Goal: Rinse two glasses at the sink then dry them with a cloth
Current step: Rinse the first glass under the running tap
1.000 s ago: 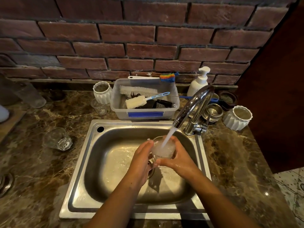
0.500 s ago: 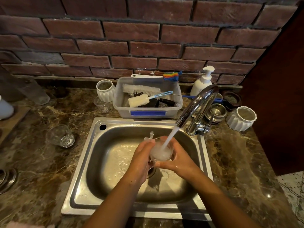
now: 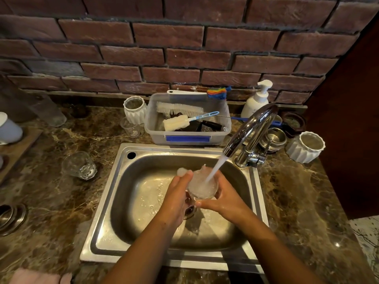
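Now the left hand (image 3: 176,194) and right hand (image 3: 224,198) are both wrapping curled fingers around one clear glass (image 3: 202,186), holding it mouth-up over the steel sink (image 3: 102,212). Tap water (image 3: 215,167) is pouring in, frothing white (some is spilling over). A second glass (image 3: 80,165) is sitting on the counter (image 3: 61,201), left; the blue label on the brush tub (image 3: 152,124) is proving unreadable.

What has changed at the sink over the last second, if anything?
Very little. The left hand and right hand keep gripping the glass under the tap; nothing was let go. The water now splashes up over the rim beside the left hand's fingers. The second glass on the counter has not moved.
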